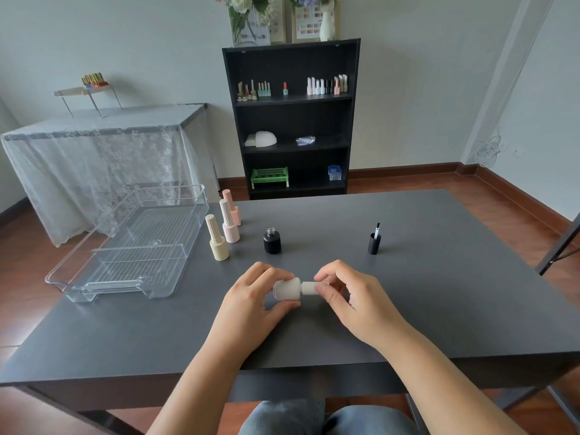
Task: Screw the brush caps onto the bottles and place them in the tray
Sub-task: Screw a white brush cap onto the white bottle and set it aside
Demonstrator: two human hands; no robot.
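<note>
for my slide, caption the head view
Left hand steadies white bottle, right hand twists its cap; tray empty.

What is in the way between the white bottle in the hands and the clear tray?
The white bottle is held sideways above the table. The clear tray sits at the table's left edge, empty. The capped bottles stand just right of it, further back, so a low path leftward looks free.

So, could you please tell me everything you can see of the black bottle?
The black bottle is small, glossy and round-bodied, with a short threaded neck that looks clear or silvery. It is uncapped and stands upright on the grey table, untouched, right of three capped pastel bottles. Its black brush cap stands apart, brush upward.
</note>
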